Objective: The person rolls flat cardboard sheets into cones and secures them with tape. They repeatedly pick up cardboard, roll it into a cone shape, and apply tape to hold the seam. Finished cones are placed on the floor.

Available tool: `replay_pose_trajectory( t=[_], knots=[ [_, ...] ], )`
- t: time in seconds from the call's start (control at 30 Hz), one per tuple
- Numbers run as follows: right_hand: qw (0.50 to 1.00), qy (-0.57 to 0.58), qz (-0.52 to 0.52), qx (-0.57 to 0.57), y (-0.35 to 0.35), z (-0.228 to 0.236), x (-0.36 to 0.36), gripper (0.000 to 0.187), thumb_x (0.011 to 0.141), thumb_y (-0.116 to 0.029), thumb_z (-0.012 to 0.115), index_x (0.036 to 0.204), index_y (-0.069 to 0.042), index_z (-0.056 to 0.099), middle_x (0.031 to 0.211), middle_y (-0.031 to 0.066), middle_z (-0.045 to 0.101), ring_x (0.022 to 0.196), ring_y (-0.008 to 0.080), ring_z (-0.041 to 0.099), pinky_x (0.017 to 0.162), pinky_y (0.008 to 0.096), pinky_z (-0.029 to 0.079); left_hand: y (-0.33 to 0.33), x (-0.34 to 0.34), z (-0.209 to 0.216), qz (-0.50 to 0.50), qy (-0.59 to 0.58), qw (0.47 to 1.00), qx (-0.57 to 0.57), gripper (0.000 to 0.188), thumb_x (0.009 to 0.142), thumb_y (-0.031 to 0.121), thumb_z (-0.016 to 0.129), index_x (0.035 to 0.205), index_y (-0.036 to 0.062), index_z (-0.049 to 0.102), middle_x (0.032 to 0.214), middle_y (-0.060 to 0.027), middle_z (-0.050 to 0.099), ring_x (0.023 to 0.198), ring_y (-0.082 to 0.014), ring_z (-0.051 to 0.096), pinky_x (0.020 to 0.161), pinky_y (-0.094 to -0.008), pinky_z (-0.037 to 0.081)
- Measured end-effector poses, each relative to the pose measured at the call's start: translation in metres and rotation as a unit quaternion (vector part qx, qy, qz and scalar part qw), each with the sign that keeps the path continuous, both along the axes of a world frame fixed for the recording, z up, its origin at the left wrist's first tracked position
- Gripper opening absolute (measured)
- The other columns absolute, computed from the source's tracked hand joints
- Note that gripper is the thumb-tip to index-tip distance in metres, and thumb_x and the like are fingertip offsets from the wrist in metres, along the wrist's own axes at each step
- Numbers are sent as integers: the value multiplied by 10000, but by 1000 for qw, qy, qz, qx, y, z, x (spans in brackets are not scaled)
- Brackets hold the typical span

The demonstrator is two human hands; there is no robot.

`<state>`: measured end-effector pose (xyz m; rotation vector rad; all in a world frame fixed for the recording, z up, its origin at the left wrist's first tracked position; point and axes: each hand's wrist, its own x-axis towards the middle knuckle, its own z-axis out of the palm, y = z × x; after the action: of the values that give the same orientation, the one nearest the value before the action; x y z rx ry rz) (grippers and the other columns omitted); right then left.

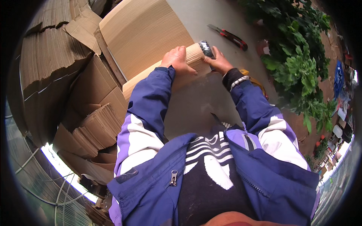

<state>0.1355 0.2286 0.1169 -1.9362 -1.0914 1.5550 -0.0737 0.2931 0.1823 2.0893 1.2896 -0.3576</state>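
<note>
A roll of tan ribbed paper (pixel 151 74) lies slantwise across the grey tabletop (pixel 196 101). Its wide flat sheet (pixel 147 35) spreads out behind it. My left hand (pixel 178 60) is closed over the roll, thumb on the near side and fingers partly hidden behind. At the roll's right end, my right hand (pixel 220 63) grips it beside a shiny dark wrapped piece (pixel 204 49), whose kind I cannot make out. Beyond my right hand lies a red and black utility knife (pixel 229 37) with its blade out.
Stacked flat cardboard (pixel 52 56) and folded boxes (pixel 96 128) crowd the left side. To the right are leafy green plants (pixel 298 67). A yellow object (pixel 258 86) sits partly hidden beside my right wrist.
</note>
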Motion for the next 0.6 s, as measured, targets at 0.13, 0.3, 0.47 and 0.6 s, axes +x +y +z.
replay_pose_trajectory(
  t=[0.13,0.3,0.47,0.6],
  knots=[
    [998,46,-28,21,-46,-11,7,1177,681,-511,878,1537,24,272,1506,273,332,1397,403,379,1090,462,432,-30,9,7,-3,-3,1000,-2,997,507,514,931,1264,-5,541,1231,-219,618,1208,-361,583,1020,-433,483],
    [1000,-22,3,1,-117,24,22,1155,665,-413,895,1535,16,267,1481,272,352,1375,385,400,1141,423,374,-97,27,6,-13,-29,999,-22,977,500,507,935,1228,-11,540,1215,-217,617,1189,-370,584,1012,-439,485],
    [916,-267,291,67,-132,68,30,1151,665,-327,897,1565,-62,229,1564,199,323,1442,417,324,1167,454,349,-121,28,1,-15,-63,997,39,980,515,490,925,1248,-25,530,1215,-212,611,1201,-371,569,1019,-446,474],
    [752,-394,478,224,-100,84,11,1208,590,-310,932,1562,-133,237,1577,176,332,1465,433,280,1177,477,345,-106,26,0,-25,-70,997,-9,909,518,538,910,1153,-29,590,1168,-221,648,1152,-370,609,989,-435,498]
  ],
)
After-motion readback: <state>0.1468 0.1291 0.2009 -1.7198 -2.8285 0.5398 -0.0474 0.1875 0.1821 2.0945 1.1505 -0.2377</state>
